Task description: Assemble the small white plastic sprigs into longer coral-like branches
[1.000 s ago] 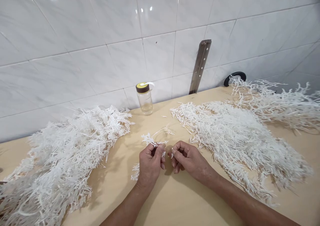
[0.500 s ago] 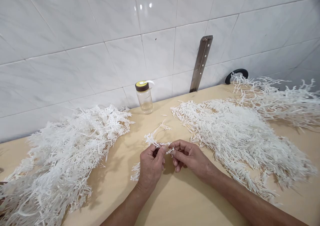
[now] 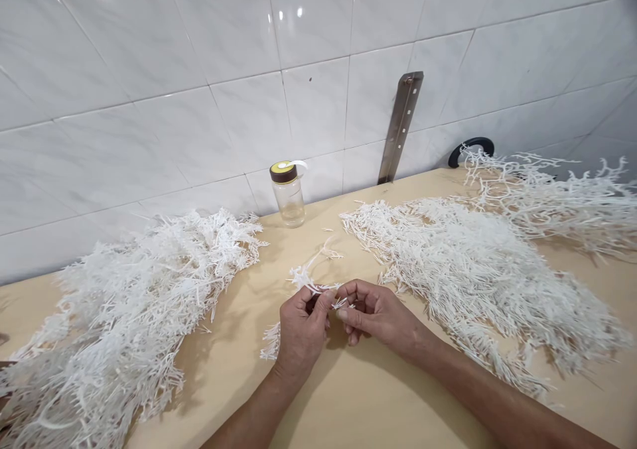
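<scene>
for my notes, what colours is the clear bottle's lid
Round lid: yellow, dark brown and white; head view.

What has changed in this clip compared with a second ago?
The left hand, holding a white branched piece, has edged slightly rightward, narrowing the gap to the right hand; small white tips now show between them. The bottle and metal strip stayed put.

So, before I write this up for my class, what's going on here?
Someone is working by hand at a table. The left hand pinches a white branching piece, while the right hand is at small white tips close beside it. One white heap lies to the left, another white pile to the right, and a lidded bottle stands near the wall.
</scene>
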`<control>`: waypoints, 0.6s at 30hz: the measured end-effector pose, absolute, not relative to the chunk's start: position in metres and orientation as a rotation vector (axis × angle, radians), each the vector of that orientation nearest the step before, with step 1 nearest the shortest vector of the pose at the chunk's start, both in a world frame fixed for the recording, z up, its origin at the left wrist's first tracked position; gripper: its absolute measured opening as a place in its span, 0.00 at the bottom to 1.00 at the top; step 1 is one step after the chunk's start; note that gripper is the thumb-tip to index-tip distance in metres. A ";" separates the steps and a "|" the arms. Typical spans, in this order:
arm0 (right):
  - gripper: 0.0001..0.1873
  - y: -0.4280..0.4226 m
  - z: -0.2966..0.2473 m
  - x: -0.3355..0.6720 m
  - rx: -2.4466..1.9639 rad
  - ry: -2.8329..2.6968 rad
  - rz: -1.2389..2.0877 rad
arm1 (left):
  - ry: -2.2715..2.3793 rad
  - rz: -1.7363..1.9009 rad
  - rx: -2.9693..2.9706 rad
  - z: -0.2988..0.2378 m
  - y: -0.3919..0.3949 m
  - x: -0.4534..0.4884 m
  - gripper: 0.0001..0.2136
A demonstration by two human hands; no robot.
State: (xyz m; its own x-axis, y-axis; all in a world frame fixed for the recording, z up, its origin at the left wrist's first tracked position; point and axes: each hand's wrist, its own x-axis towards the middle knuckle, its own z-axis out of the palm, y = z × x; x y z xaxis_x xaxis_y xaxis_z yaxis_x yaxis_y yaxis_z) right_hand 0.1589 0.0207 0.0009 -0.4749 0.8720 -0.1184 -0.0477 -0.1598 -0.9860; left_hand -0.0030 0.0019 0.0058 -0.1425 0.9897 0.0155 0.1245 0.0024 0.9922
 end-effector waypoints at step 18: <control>0.11 0.005 -0.006 0.149 -0.966 -1.552 1.589 | 1.553 1.208 1.466 0.000 0.003 -0.005 0.13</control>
State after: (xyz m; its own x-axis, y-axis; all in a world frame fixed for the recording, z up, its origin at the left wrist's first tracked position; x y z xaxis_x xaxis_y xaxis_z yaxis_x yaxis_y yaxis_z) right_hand 0.1485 0.0045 -0.0061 -0.4739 0.8798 -0.0366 0.0159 -0.0330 -0.9993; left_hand -0.0052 0.0028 -0.0005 -0.1394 0.9830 0.1193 0.3577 -0.0623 0.9317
